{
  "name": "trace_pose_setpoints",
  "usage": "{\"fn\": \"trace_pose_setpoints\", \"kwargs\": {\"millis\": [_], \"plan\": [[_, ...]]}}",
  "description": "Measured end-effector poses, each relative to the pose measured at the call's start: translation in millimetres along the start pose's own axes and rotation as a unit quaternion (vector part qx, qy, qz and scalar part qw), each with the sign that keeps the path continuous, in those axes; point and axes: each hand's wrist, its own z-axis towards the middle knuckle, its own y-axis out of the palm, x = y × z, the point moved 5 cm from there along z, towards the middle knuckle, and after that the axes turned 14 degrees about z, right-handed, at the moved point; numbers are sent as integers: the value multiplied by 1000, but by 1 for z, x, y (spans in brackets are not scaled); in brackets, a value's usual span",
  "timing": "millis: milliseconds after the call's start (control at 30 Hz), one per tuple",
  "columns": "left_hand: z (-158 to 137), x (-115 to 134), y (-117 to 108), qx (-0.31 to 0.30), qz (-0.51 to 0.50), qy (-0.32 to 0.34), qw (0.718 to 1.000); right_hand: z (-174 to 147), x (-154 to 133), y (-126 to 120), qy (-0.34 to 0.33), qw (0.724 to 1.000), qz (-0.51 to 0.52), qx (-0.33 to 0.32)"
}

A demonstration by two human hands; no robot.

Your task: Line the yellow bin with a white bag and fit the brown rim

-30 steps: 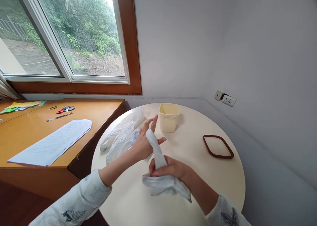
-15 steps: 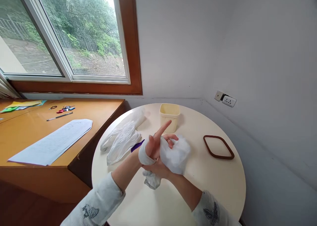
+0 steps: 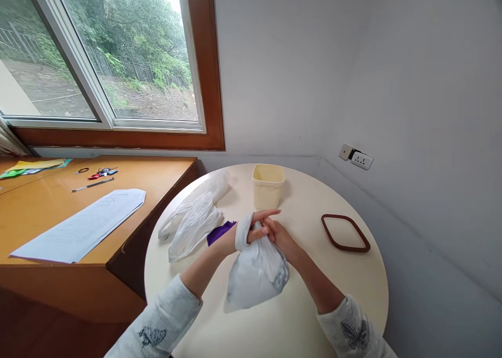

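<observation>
A white plastic bag hangs bunched beneath my hands, its body spread toward me. A twisted band of its film loops around my left hand at the base of the thumb. My left index finger points right, the thumb sticks out, and the other fingers are partly hidden at the bag's neck. My right hand is closed on the gathered neck, its fingers touching those of my left hand. Beside my left forearm lies a purple cloth-like piece, partly covered. What the bag contains cannot be made out.
More white plastic bags lie on the round table's left side. A cream plastic tub stands at the back. At right is a brown rounded frame. The wooden desk holds paper sheets, a pen and keys.
The bag has swung from the far right side of my hands to below them, toward me. My right hand has moved from under my left wrist to the right of my left fingers.
</observation>
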Motion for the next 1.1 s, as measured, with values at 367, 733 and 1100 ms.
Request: {"fn": "trace_pose_setpoints", "kwargs": {"millis": [367,733,1100], "plan": [[5,-29,4,156,153,-71,973,-3,8,-40,-111,930,-285,204],[2,-44,-3,189,127,-128,965,-26,-9,-94,-144,896,-155,390],[14,-52,-3,223,113,-125,960,-50,-49,-62,-251,904,-97,331]]}}
